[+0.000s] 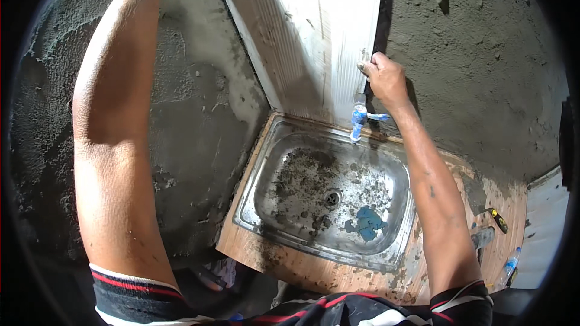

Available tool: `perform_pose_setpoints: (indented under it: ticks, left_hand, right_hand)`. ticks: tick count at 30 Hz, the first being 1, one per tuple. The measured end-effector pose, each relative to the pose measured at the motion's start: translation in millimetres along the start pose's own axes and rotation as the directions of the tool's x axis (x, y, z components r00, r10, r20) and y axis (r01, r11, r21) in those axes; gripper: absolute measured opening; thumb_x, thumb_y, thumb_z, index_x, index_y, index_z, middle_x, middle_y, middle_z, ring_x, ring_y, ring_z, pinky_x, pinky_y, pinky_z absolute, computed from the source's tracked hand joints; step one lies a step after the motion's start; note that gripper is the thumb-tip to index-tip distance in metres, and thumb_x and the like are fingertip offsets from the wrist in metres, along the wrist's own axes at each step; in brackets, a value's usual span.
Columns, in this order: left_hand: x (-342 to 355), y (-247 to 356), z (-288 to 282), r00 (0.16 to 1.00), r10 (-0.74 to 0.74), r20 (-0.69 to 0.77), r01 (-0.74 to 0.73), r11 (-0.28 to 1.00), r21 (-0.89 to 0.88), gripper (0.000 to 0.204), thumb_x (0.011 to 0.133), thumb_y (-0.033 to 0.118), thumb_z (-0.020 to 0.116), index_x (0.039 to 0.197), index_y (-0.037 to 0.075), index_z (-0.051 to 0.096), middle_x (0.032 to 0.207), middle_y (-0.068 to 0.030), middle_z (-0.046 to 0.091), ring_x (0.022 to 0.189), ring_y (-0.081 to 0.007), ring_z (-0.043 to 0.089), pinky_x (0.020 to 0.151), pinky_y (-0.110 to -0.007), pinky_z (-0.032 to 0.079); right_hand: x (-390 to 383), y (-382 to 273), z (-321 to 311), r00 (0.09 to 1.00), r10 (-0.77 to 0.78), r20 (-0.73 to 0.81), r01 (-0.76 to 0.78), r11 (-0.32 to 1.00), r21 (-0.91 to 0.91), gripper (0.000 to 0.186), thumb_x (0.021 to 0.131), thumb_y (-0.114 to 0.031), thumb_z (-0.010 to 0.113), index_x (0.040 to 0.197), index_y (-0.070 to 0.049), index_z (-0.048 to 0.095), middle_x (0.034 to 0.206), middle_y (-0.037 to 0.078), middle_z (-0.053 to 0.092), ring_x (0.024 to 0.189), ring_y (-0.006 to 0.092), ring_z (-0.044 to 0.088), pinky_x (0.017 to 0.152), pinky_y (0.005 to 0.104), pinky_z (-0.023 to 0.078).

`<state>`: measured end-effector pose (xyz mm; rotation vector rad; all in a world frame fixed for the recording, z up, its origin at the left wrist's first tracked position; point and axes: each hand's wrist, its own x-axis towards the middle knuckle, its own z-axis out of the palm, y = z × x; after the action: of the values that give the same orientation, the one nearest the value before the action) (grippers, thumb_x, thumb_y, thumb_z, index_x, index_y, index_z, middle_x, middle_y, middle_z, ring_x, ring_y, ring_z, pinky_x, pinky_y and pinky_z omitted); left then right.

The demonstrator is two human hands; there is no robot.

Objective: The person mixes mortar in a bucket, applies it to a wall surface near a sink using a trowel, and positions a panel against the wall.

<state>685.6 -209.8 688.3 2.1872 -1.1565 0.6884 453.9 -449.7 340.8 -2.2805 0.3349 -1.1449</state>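
Note:
A tall white panel with a wood-grain pattern (349,30) stands upright against the wall behind the sink. At its right edge my right hand (386,81) is closed, with the thumb on the front face and the other fingers partly hidden. My left arm reaches up past the left wall, and its hand is beyond the top of the picture. Just below my right hand is a blue and white tap (359,122). It juts out over a steel sink (249,205) spattered with wet mortar. A crumpled blue-green scrap (370,223) lies in the basin.
Rough grey mortar covers the right wall (465,84) and the left wall (187,145). Around the sink runs a dirty wood-patterned countertop (290,270). On its right lie a yellow and black tool handle (499,221) and a clear plastic bottle (511,265).

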Motion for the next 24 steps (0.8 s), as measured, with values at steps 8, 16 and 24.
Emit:
perform_pose_setpoints:
  ticks: [8, 16, 24]
  left_hand:
    - [-2, 0, 0, 0.998, 0.052, -0.035, -0.055, 0.996, -0.075, 0.064, 0.076, 0.035, 0.091, 0.118, -0.008, 0.069, 0.11, -0.0194, 0.072, 0.1, -0.0279, 0.066, 0.085, -0.038, 0.054]
    - [-6, 12, -2, 0.998, 0.008, -0.069, 0.0, 0.993, 0.115, 0.075, 0.077, 0.041, 0.089, 0.128, -0.009, 0.064, 0.118, -0.0212, 0.071, 0.107, -0.0314, 0.068, 0.092, -0.041, 0.056]
    - [-11, 19, 2, 0.996, 0.086, 0.006, -0.086, 0.994, 0.074, 0.059, 0.079, 0.035, 0.089, 0.116, -0.007, 0.07, 0.107, -0.0176, 0.073, 0.099, -0.0282, 0.068, 0.084, -0.04, 0.054]
  right_hand:
    - [-2, 3, -1, 1.0, 0.011, 0.017, -0.011, 1.0, 0.025, 0.031, 0.093, -0.02, 0.073, 0.08, 0.001, 0.056, 0.064, 0.02, 0.054, 0.055, 0.0214, 0.051, 0.055, 0.04, 0.044]
    - [2, 2, -1, 1.0, -0.027, 0.002, 0.027, 1.0, -0.007, 0.029, 0.094, -0.016, 0.071, 0.079, 0.001, 0.053, 0.062, 0.019, 0.05, 0.053, 0.0204, 0.046, 0.054, 0.0377, 0.044]
    - [3, 11, -4, 0.998, 0.036, 0.053, -0.042, 0.992, 0.117, 0.028, 0.094, -0.017, 0.071, 0.08, 0.001, 0.055, 0.064, 0.019, 0.054, 0.055, 0.0214, 0.051, 0.055, 0.0385, 0.044]
